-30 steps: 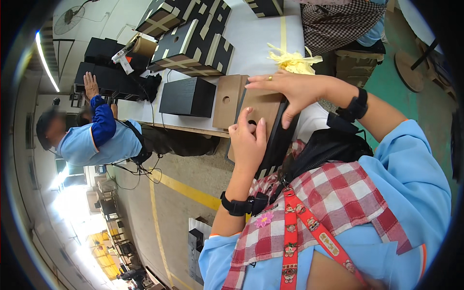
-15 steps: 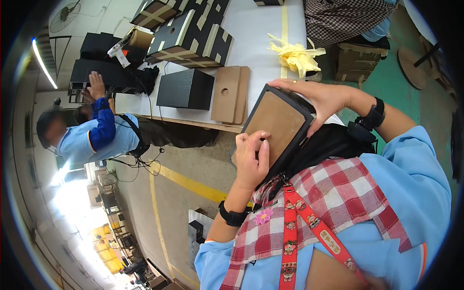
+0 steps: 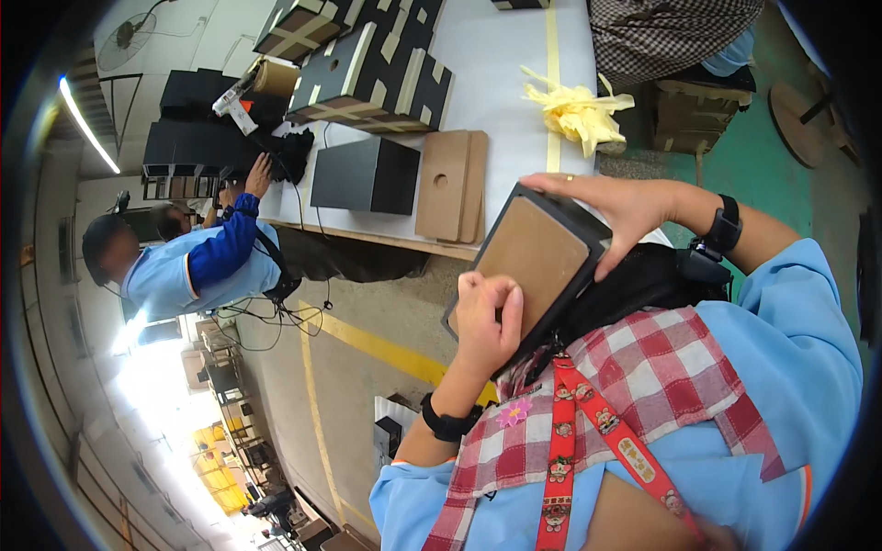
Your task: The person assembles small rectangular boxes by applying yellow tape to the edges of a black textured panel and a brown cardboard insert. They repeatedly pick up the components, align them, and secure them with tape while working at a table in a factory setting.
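A black box [image 3: 602, 246] with a brown panel [image 3: 537, 253] set in its upward face is tilted in front of my chest. My right hand [image 3: 625, 209] grips its far right end, thumb on the near side and fingers over the far edge. My left hand [image 3: 489, 317] is curled into a fist over the panel's left part, knuckles up, with nothing visible in it. The box's left end shows partly behind this hand, and its underside is hidden.
On the white table [image 3: 501, 64] are a closed black box [image 3: 366, 174], stacked brown panels [image 3: 446, 188], taped black boxes [image 3: 367, 83], crumpled yellow gloves [image 3: 579, 110] and a white glue gun [image 3: 234, 106]. A co-worker [image 3: 197, 262] stands left; another person's checked cloth [image 3: 666, 46] shows beyond the table.
My left hand's fingers have curled in tighter and lifted slightly off their earlier spot on the panel. My right hand keeps its grip. The co-worker's raised hand has lowered toward the table.
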A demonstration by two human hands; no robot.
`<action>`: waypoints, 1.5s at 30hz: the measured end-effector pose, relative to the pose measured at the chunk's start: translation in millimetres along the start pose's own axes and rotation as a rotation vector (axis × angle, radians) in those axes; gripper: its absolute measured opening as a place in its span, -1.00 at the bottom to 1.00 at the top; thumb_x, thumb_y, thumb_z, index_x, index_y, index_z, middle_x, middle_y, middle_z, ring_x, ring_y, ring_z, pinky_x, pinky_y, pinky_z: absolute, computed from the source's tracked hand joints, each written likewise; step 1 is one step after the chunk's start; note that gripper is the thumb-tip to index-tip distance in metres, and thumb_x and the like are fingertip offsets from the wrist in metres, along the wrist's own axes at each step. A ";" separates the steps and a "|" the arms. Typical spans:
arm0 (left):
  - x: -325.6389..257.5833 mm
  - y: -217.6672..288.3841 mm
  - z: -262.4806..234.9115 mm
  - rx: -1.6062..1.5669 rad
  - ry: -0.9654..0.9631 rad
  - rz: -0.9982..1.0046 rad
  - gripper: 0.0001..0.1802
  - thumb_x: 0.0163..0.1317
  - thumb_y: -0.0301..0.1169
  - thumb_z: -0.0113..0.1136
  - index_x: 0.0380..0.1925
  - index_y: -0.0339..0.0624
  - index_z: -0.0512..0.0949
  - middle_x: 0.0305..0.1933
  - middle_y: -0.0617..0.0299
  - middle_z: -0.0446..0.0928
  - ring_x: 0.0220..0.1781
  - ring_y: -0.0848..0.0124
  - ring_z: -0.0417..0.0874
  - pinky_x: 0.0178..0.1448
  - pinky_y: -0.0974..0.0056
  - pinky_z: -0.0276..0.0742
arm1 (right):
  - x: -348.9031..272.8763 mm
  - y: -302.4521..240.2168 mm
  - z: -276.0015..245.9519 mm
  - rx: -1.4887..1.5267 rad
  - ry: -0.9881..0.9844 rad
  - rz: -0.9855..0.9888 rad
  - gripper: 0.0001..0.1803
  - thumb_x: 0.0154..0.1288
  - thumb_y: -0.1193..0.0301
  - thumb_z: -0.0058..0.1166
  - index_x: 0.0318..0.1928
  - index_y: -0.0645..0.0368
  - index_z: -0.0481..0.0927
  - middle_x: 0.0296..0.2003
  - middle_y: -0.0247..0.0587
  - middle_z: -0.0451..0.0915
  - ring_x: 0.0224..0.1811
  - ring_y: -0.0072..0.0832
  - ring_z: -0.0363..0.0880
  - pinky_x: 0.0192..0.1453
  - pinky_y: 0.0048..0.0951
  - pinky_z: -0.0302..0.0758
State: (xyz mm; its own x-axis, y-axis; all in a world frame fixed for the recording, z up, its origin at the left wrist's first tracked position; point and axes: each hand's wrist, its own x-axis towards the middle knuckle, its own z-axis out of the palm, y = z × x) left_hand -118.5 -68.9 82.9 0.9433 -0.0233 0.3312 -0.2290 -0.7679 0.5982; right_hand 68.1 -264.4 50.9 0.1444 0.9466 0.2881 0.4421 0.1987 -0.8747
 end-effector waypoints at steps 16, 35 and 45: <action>46.4 -24.3 -75.5 0.470 0.421 0.035 -0.80 0.32 -0.34 -0.03 -0.39 -0.27 0.40 -0.57 0.16 0.40 -0.48 0.35 0.45 -0.40 0.29 0.34 | -10.0 19.4 -14.0 -0.038 0.089 0.100 0.30 -0.29 0.13 0.49 0.39 0.21 -0.12 0.34 0.05 0.05 0.39 -0.22 0.04 0.41 -0.31 0.04; 29.2 -169.4 8.0 0.392 -0.136 -0.499 0.20 -0.25 -0.05 0.48 0.32 -0.27 -0.02 0.34 -0.37 -0.04 0.37 -0.17 0.05 0.39 0.00 0.05 | -35.7 24.1 -10.4 -0.109 -0.058 0.323 0.23 -0.27 0.18 0.48 0.39 0.10 -0.04 0.24 0.00 0.28 0.21 -0.19 0.37 0.27 -0.28 0.31; 48.9 -164.1 5.1 0.183 0.020 -0.492 0.05 -0.12 -0.12 0.43 0.30 -0.27 0.05 0.32 -0.37 0.00 0.35 -0.15 0.09 0.37 0.04 0.09 | -30.3 18.1 -10.2 -0.088 -0.040 0.337 0.19 -0.24 0.14 0.48 0.37 0.17 0.02 0.23 -0.01 0.31 0.18 -0.20 0.39 0.25 -0.32 0.33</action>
State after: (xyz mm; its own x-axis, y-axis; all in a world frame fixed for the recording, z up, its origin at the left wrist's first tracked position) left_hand -33.5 52.7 -2.8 0.9236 0.3788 0.0583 0.2871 -0.7845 0.5496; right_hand 80.7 -292.1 30.3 0.2614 0.9648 -0.0275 0.4503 -0.1471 -0.8807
